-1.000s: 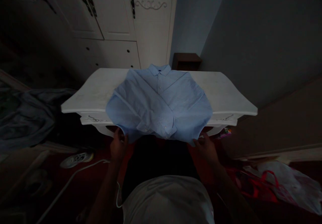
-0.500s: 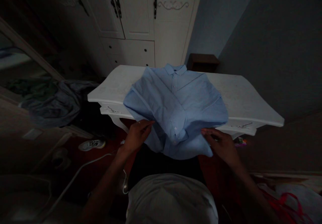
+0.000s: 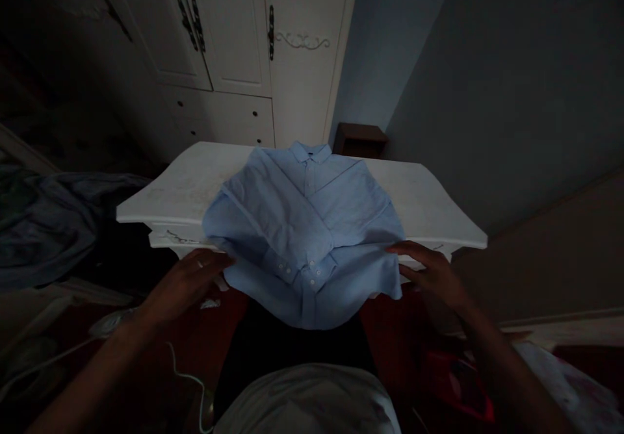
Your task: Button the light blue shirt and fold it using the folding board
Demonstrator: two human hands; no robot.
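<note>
The left hand (image 3: 194,275) and right hand (image 3: 435,274) are at opposite edges of the blue shirt (image 3: 305,226), fingers gripping or not I can't tell.

The shirt (image 3: 292,219) is matt, lightly creased cloth with small, smooth buttons (image 3: 312,263) that look like plastic. The desk (image 3: 170,190) has a smooth, painted-looking top, blotchy in places. Dark, seemingly metal handles (image 3: 272,32) stand out on the smooth-panelled wardrobe (image 3: 302,89); the wall (image 3: 511,83) looks matt.
</note>
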